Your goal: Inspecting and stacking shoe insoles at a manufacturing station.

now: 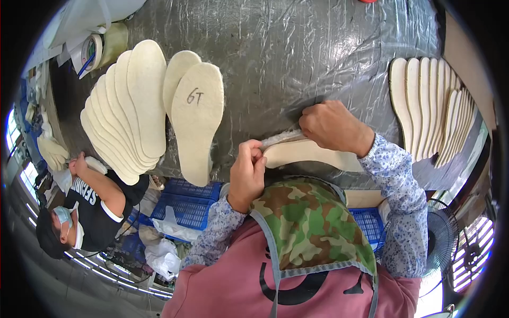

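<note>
Working at grey plastic-covered table [307, 58], with smooth, curved cream insole [313, 153] at near edge, clenching right hand [333, 127], can't tell on what, pinching insole's left end in left hand [246, 177], fuzzy white pile [282, 138] along far side, dark handwriting [194, 96] on flat insole [199, 130] further left.

3 fanned insole stacks [148, 95] are counted: 1 at L, 2 at R (exact no. of pcs unclear). 2 overlapping insoles [197, 127], min. 1 curved insole [310, 152] by 2 bare hands [331, 124], & 1 co-worker [98, 199] are also seen.
</note>
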A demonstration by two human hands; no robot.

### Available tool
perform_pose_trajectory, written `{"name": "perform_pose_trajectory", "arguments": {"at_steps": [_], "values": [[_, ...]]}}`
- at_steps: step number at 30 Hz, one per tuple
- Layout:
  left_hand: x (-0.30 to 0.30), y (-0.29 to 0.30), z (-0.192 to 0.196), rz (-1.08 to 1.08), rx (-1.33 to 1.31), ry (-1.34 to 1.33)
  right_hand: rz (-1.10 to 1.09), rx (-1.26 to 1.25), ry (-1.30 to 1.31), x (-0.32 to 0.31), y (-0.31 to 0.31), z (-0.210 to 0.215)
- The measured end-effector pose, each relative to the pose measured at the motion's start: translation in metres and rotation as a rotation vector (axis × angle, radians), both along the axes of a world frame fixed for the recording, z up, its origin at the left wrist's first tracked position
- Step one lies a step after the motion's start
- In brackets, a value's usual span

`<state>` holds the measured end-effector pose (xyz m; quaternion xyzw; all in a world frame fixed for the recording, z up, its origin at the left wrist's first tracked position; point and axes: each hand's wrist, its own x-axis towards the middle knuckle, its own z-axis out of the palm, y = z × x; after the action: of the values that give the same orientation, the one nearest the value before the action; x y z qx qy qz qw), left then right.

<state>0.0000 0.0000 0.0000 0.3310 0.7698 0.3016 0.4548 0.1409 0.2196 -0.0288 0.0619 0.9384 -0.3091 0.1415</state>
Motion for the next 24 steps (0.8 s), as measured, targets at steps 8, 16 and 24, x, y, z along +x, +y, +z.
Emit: {"name": "perform_pose_trajectory", "arguments": {"at_steps": [8, 16, 24], "values": [[0.000, 0.008, -0.006, -0.007, 0.034, 0.089, -0.042, -0.080, -0.053, -0.002, 0.000, 0.007], [0.002, 0.012, -0.012, -0.053, 0.079, 0.121, -0.155, -0.061, -0.010, 0.008, -0.006, 0.008], [0.006, 0.002, -0.019, -0.012, 0.045, 0.125, -0.710, -0.175, 0.150, 0.042, -0.010, 0.028]]}}
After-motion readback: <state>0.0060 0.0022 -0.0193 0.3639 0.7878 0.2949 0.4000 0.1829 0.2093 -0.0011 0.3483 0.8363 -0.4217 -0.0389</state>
